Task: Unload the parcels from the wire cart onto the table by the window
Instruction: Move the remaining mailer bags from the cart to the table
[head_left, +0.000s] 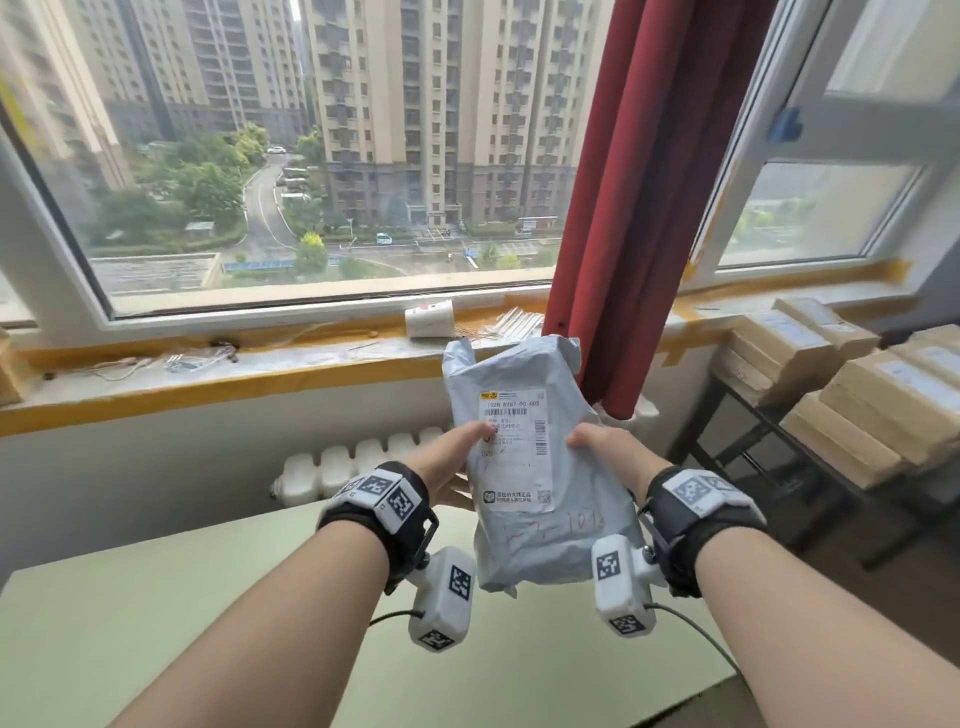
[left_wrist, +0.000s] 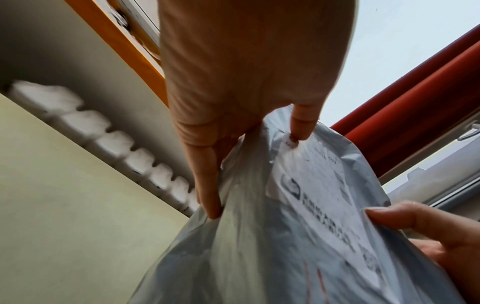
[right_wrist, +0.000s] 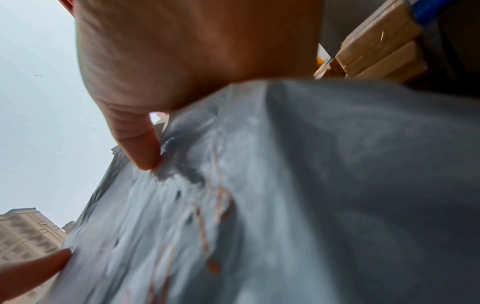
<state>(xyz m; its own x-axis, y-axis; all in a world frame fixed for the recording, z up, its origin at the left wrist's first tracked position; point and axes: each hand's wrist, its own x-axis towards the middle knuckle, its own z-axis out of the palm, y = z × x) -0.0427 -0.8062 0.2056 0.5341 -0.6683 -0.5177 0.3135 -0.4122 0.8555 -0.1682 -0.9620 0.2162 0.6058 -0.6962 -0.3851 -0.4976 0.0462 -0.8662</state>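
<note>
The fingers (left_wrist: 207, 185) of the left hand (head_left: 447, 457) curl under the grey parcel (head_left: 524, 467) while its thumb presses the white label (head_left: 514, 447); the right hand (head_left: 602, 452) pinches the opposite edge the same way, thumb on top. Both hands grip the soft plastic mailer, holding it tilted up in the air above the far edge of the pale green surface (head_left: 156, 597), not touching it. Beyond stands a white radiator (head_left: 343, 467), then the windowsill (head_left: 208, 364) with a paper cup (head_left: 428, 319). A red curtain (head_left: 639, 182) hangs just behind the parcel. Stacked cardboard boxes (head_left: 852, 395) sit on a dark rack to the right.
</note>
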